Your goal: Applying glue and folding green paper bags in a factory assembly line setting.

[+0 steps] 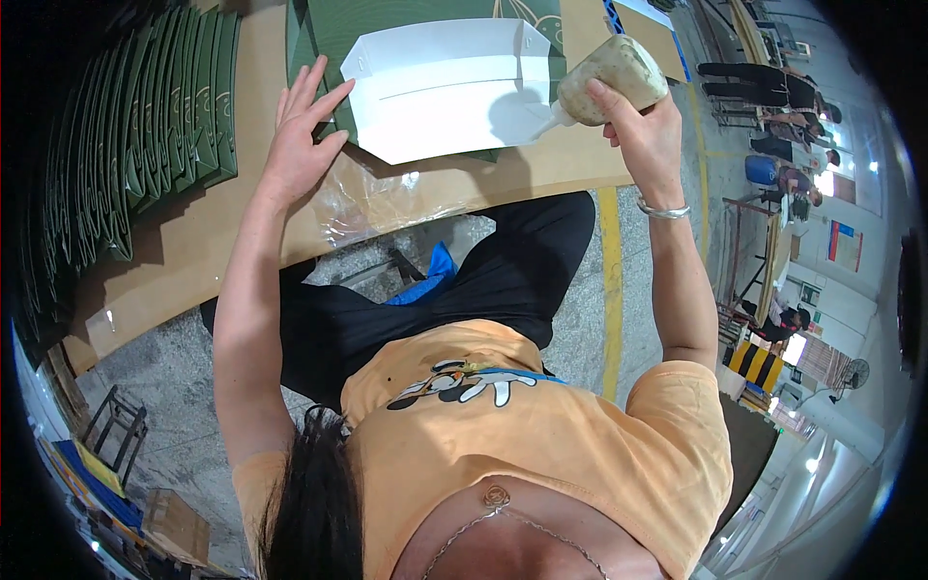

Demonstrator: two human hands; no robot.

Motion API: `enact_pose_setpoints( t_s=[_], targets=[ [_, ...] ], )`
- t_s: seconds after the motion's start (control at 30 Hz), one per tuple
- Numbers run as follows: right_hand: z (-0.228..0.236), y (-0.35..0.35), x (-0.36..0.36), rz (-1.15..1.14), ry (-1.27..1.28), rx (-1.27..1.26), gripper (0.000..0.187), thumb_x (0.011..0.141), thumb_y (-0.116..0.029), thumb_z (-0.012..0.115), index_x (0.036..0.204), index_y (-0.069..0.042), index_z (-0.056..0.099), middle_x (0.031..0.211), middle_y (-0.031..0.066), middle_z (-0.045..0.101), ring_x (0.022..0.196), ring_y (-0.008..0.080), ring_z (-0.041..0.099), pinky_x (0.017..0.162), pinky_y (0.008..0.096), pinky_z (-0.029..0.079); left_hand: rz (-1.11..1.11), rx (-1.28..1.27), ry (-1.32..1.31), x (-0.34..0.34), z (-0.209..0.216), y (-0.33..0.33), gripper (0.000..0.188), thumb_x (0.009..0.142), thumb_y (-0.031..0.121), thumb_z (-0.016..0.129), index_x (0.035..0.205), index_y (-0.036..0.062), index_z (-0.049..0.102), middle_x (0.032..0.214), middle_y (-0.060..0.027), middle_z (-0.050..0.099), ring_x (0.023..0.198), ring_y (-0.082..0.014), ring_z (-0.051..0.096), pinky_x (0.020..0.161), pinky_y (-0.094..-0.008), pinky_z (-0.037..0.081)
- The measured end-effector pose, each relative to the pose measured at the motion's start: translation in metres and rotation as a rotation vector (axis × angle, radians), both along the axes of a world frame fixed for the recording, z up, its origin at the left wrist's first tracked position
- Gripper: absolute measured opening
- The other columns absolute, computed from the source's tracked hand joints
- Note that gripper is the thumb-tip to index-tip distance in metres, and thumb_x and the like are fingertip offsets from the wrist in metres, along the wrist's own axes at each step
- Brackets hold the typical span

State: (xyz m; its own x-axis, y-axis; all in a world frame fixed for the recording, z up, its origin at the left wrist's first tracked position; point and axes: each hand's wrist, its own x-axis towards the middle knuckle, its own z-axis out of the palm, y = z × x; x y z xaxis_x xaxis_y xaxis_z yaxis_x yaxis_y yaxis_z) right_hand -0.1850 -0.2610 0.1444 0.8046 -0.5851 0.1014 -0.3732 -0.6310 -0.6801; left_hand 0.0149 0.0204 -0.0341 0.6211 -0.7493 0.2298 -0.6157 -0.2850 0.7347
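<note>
My left hand (302,135) lies flat with fingers spread on the left edge of a white folded card sheet (445,92), which rests on a dark green sheet (329,29) on the brown worktable (193,242). My right hand (643,130) grips a soft squeeze bottle (614,77) filled with a pale paste. The bottle is tipped over, its white nozzle touching the right edge of the white sheet. A metal bangle sits on my right wrist.
A fanned stack of dark green folded sheets (145,126) lies at the table's left. Crumpled clear plastic film (372,198) hangs at the table's near edge. A grey floor with a yellow line (611,280) runs to the right, where several people stand by frames and tables.
</note>
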Motion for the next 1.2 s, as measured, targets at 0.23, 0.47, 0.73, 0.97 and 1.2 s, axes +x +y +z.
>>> enact_pose_setpoints(
  t_s=[0.23,0.47,0.73,0.97,1.2],
  targets=[
    [0.002,-0.008,0.001,-0.083,-0.114,-0.002,0.042,0.082,-0.032,0.077,0.102,0.002,0.064,0.078,0.0053,0.066,0.060,0.0078,0.059,0.052,0.0218,0.047,-0.008,0.001,0.002,0.001,0.000,0.000,0.060,0.081,0.012,0.059,0.139,0.0253,0.053,0.160,-0.0057,0.020,0.149,-0.0256,0.013,0.123,-0.0446,0.005],
    [0.002,-0.025,0.002,-0.138,-0.183,-0.048,0.030,0.084,-0.029,0.075,0.091,-0.001,0.067,0.066,-0.0004,0.060,0.054,0.0043,0.054,0.048,0.0193,0.041,-0.007,-0.004,0.012,0.000,0.001,-0.001,0.060,0.081,0.012,0.059,0.139,0.0241,0.053,0.160,-0.0064,0.022,0.149,-0.0263,0.014,0.123,-0.0445,0.006],
    [-0.001,-0.027,-0.007,-0.140,-0.166,0.062,0.048,0.081,-0.037,0.076,0.102,0.004,0.063,0.075,0.0077,0.066,0.056,0.0093,0.060,0.050,0.0218,0.048,-0.004,-0.004,0.038,-0.003,0.005,0.001,0.061,0.080,0.011,0.060,0.139,0.0223,0.053,0.159,-0.0072,0.023,0.149,-0.0271,0.015,0.122,-0.0448,0.007],
    [-0.010,-0.062,-0.019,-0.385,-0.322,0.469,0.038,0.083,-0.038,0.072,0.090,-0.002,0.064,0.067,0.0043,0.060,0.046,0.0074,0.049,0.039,0.0226,0.035,0.016,-0.009,0.043,0.002,0.008,0.003,0.059,0.077,0.012,0.062,0.134,0.0160,0.050,0.158,-0.0112,0.027,0.148,-0.0300,0.017,0.122,-0.0462,0.008],
    [-0.098,-0.128,-0.050,-0.539,0.338,0.253,0.069,0.079,-0.072,0.059,0.077,-0.004,0.065,0.061,0.0065,0.060,0.051,0.0151,0.058,0.046,0.0289,0.045,0.030,-0.184,0.212,-0.005,0.018,-0.015,0.070,0.075,0.003,0.063,0.141,0.0067,0.039,0.155,-0.0141,0.031,0.145,-0.0333,0.023,0.119,-0.0431,0.019]
  ],
)
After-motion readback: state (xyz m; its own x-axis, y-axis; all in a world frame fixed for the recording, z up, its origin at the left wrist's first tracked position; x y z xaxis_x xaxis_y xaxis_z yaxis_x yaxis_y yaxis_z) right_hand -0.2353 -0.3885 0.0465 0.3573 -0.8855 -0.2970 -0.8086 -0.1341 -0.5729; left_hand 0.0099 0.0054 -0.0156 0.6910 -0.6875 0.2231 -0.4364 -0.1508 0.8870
